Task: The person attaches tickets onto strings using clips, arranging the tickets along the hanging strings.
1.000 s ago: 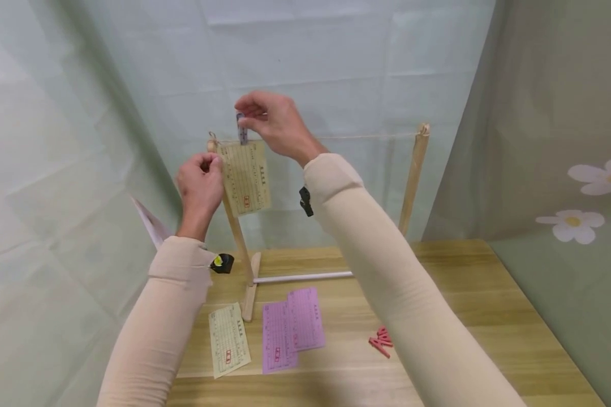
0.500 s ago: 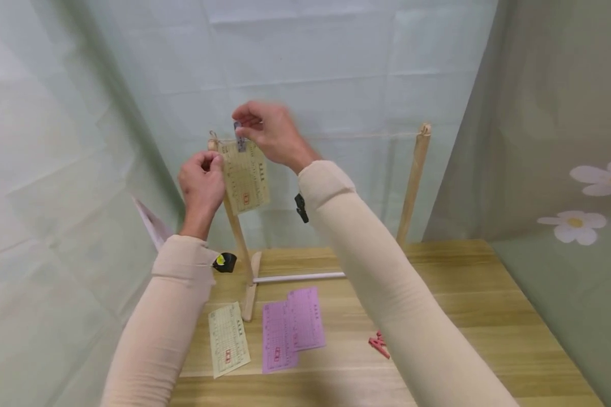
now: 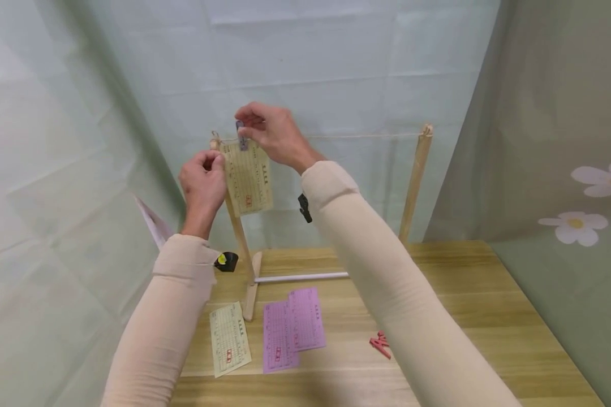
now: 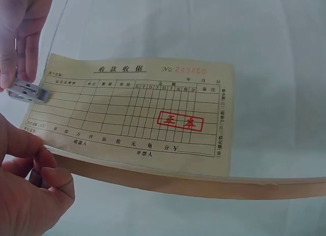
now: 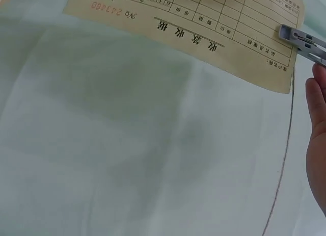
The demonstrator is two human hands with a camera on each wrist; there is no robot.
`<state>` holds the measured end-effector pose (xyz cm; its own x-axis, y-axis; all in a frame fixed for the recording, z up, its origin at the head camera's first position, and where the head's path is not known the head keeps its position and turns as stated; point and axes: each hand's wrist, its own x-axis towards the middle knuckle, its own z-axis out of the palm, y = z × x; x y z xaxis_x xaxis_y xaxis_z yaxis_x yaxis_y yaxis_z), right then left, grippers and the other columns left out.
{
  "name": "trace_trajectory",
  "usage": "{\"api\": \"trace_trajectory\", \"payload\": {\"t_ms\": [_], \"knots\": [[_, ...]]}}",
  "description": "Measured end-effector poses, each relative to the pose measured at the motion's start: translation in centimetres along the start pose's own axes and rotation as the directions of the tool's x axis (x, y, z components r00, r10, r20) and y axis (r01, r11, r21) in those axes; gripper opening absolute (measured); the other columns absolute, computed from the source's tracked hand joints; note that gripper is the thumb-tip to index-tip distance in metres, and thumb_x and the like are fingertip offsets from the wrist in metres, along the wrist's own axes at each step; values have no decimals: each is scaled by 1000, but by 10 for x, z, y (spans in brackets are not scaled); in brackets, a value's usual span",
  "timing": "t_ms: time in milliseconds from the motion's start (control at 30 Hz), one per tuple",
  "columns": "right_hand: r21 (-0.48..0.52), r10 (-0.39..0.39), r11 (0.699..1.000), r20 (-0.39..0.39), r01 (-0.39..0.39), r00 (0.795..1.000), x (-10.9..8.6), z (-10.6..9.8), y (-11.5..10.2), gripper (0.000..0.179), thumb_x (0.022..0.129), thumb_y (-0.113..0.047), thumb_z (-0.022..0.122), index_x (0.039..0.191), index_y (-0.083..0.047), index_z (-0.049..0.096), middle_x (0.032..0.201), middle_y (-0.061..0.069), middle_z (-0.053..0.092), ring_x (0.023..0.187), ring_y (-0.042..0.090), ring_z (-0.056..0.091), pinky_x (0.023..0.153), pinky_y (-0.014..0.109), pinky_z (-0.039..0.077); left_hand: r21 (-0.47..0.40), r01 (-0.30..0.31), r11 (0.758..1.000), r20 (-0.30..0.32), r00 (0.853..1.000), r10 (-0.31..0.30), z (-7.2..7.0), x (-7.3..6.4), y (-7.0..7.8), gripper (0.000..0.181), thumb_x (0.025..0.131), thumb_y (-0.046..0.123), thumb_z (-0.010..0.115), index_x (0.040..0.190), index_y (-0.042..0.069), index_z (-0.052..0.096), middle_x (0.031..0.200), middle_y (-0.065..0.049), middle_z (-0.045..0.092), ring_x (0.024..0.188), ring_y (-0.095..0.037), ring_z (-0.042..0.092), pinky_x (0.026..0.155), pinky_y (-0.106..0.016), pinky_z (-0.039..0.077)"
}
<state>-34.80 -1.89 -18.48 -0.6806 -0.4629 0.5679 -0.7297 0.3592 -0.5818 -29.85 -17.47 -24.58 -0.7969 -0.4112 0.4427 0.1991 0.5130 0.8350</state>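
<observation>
A yellow printed receipt slip (image 3: 249, 183) hangs at the left end of a thin string (image 3: 371, 136). My left hand (image 3: 202, 183) pinches its upper left edge, close beside the wooden post (image 3: 238, 232). In the right wrist view, a grey clothespin (image 5: 300, 40) has its front end over the slip's top edge, where the string runs. My right hand (image 3: 277, 134) holds the clothespin's rear end between thumb and fingers. From the left wrist view, the slip (image 4: 142, 113) shows a table of lines and a red stamp.
On the wooden table (image 3: 468, 316) lie another yellow slip (image 3: 230, 339) and two overlapping purple slips (image 3: 305, 319). Red clothespins (image 3: 380, 345) lie partly behind my right forearm. A second post (image 3: 414, 186) carries the string's right end; a white rod (image 3: 300, 277) runs low across the stand.
My right hand has come down slightly with the grey clothespin, which now reaches further over the slip's top edge. My left hand has stayed nearly in place.
</observation>
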Motion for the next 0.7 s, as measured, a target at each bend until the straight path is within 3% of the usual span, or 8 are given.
{"api": "trace_trajectory", "payload": {"t_ms": [167,700], "knots": [[35,-52,998,-41,54,998,1,-6,-4,25,95,-8,67,119,-1,65,116,7,67,106,11,62,94,13,44,-29,0,1000,-25,1000,-1,1,0,4,23,102,16,56,108,0,71,95,-6,63,84,-11,53,70,-23,41],[3,-48,999,-75,49,996,1,-6,3,23,95,-9,67,117,-1,66,112,7,67,103,12,62,91,14,46,-11,-29,1000,-88,996,28,7,-1,2,21,99,13,57,99,-1,72,82,-2,60,75,-10,50,65,-23,38]]}}
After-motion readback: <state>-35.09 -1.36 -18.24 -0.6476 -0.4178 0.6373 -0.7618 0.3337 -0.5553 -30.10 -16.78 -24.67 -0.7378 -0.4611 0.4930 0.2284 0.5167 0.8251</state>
